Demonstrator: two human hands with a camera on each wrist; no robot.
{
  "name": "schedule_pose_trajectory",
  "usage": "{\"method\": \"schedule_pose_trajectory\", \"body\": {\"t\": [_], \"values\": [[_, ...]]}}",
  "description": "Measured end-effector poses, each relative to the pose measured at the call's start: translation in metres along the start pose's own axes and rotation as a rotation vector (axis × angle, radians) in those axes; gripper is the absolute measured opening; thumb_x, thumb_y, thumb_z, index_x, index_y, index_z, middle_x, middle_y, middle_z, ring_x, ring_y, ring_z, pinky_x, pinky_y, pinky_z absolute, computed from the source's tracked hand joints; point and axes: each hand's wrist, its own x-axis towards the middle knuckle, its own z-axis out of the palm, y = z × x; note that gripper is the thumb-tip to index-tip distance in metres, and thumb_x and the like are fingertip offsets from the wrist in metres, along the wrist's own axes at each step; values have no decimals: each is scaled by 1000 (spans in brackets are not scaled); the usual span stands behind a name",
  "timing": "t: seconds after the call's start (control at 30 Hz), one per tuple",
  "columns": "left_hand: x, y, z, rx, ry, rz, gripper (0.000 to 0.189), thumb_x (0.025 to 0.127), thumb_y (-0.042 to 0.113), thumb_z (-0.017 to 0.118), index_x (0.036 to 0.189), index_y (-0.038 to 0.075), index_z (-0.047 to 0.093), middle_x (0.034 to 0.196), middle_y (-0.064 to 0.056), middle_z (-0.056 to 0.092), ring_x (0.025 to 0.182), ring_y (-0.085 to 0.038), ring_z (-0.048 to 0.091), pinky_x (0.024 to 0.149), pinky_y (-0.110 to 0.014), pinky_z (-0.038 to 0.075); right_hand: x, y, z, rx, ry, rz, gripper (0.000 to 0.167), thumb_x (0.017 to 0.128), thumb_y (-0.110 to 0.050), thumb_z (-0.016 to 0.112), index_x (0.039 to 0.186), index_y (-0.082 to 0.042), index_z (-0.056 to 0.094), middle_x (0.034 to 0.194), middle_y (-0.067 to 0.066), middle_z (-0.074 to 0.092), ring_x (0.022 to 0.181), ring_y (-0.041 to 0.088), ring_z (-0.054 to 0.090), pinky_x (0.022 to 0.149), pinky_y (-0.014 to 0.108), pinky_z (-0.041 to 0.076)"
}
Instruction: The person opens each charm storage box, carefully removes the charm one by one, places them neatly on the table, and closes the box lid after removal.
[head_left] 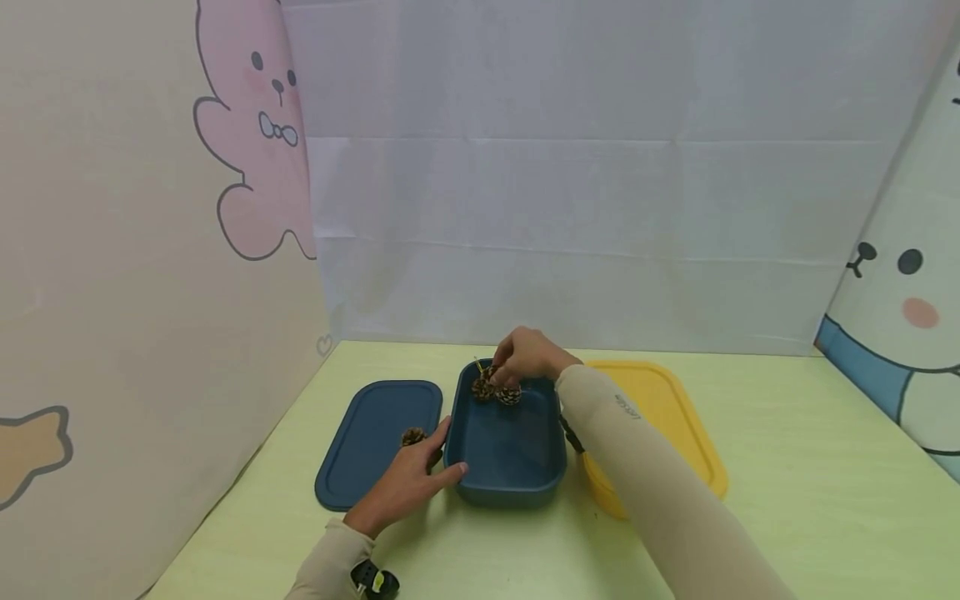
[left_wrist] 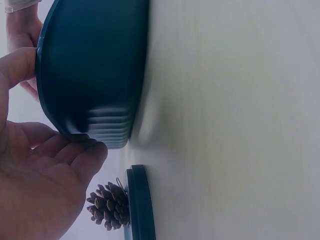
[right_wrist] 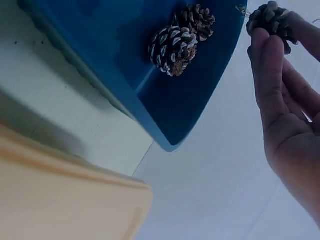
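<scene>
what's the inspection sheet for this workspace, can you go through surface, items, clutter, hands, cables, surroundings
Surface: pale table, a few dark specks beside the blue box.
Job items: blue box, open, with two pinecones inside; blue lid to its left, bearing another pinecone.
Clutter: yellow box to the right, partly hidden by a sleeve.
Left hand: holds the blue box at its near left corner.
Right hand: pinches a held pinecone at the box's far end.
Cables: nothing seen.
Surroundings: white sheet behind, cartoon figures on both sides.
</scene>
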Motion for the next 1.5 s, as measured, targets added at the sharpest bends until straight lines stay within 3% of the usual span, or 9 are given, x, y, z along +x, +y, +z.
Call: {"method": "schedule_pose_trajectory", "body": {"t": [0.13, 0.3, 0.57, 0.77, 0.93, 1.23, 1.5], "values": [[-2, 0, -2, 5, -5, -2, 82, 99, 41, 61, 161, 9, 19, 165, -18, 28, 143, -41, 44, 112, -57, 44, -2, -6, 3, -4, 6, -25, 30, 86, -16, 79, 113, -4, 73, 106, 12, 76, 86, 27, 75, 83, 40, 61], [-5, 0, -4, 4, -9, -1, 81, 99, 39, 61, 161, 9, 19, 165, -18, 27, 143, -41, 44, 112, -57, 44, -6, -14, 8, 25, 4, -41, 30, 87, -14, 78, 114, -3, 72, 108, 14, 75, 91, 30, 75, 88, 46, 61], [-9, -1, -6, -2, -28, 19, 82, 99, 41, 60, 161, 7, 18, 165, -20, 27, 143, -42, 44, 112, -57, 44, -7, -25, 18, 52, 0, -52, 30, 87, -12, 78, 115, -2, 72, 108, 15, 75, 91, 27, 75, 86, 43, 62], [-7, -2, -6, -29, -39, 9, 83, 100, 40, 61, 162, 9, 16, 165, -20, 27, 144, -42, 42, 113, -56, 44, -5, -35, 26, 36, 1, -85, 29, 88, -14, 78, 114, -4, 72, 109, 15, 74, 94, 32, 73, 85, 45, 61], [-7, -1, -6, -45, -42, -4, 83, 99, 41, 61, 162, 10, 15, 165, -19, 26, 145, -42, 41, 113, -56, 44, -3, -44, 33, 18, -10, -127, 27, 88, -13, 78, 112, -4, 72, 107, 15, 74, 90, 28, 73, 84, 44, 62], [-8, -1, -7, -31, -52, 3, 80, 101, 40, 59, 161, 9, 16, 167, -17, 21, 143, -43, 43, 110, -56, 47, 5, -63, 52, -190, 7, -179, 25, 88, -19, 79, 109, -8, 73, 105, 10, 74, 90, 20, 69, 75, 29, 57], [-7, -2, -7, -34, -55, 34, 79, 102, 38, 58, 161, 7, 16, 168, -17, 20, 143, -44, 43, 110, -55, 47, 10, -85, 72, -383, -13, -211, 23, 87, -25, 80, 105, -12, 74, 100, 3, 72, 82, 12, 63, 69, 24, 53]]}}
